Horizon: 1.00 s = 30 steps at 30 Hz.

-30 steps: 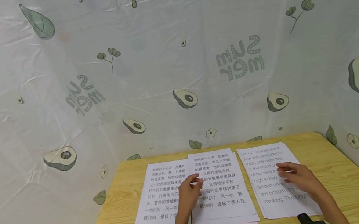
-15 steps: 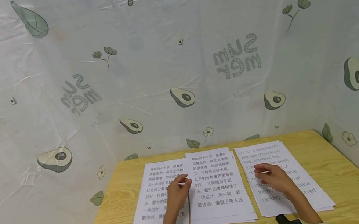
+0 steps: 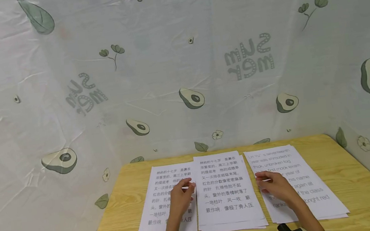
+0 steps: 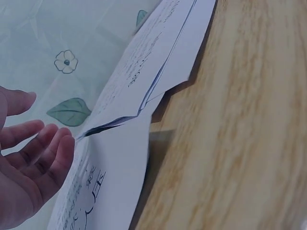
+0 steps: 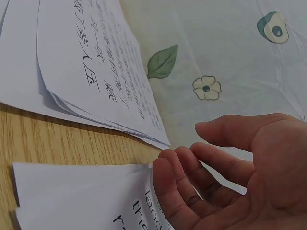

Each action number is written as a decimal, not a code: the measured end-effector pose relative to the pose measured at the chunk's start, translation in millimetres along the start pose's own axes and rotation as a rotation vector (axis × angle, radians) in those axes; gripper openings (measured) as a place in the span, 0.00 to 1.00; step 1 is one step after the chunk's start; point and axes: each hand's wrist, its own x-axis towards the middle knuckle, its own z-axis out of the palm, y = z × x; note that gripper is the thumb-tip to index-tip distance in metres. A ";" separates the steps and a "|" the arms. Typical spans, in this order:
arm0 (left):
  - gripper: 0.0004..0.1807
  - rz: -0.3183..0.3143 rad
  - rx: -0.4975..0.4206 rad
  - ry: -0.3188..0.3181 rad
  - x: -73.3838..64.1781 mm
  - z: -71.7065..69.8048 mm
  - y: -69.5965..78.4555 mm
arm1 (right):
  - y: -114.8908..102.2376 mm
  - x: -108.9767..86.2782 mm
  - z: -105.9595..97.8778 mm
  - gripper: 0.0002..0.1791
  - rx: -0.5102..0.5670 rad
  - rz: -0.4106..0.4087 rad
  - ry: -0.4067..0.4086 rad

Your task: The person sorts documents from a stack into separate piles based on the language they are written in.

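Loosely curled left hand (image 4: 28, 176), overlapping printed papers (image 4: 125, 143), wood-grain tabletop (image 4: 235, 120), pale leaf-and-flower backdrop (image 4: 98, 40)

Is a yellow wood-grain table (image 3: 346, 177); bears Chinese-printed paper (image 3: 159, 206) at left, a slightly askew Chinese-printed stack (image 3: 226, 194) in the middle, and near that, at right, an English-printed stack (image 3: 307, 183).

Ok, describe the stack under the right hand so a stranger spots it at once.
Look at the right half of the wood-grained table. The white paper stack there lies beneath the right hand. Only its print is English; the middle stack and left pages bear Chinese characters.
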 end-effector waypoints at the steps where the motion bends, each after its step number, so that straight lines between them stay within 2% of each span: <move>1: 0.22 0.002 0.002 0.000 0.7 -0.4 -0.2 | 0.0 0.2 0.8 0.25 -0.002 0.000 0.004; 8: 0.21 -0.004 0.002 0.000 1.1 -2.4 0.4 | -1.0 2.7 6.3 0.25 -0.010 -0.016 0.020; 19: 0.22 -0.018 0.031 -0.037 -1.5 5.6 -4.1 | 2.1 0.2 11.3 0.24 -0.045 -0.016 0.040; 30: 0.23 -0.001 0.153 -0.071 -1.2 8.6 -6.9 | 1.9 -1.4 13.8 0.26 -0.116 -0.060 0.019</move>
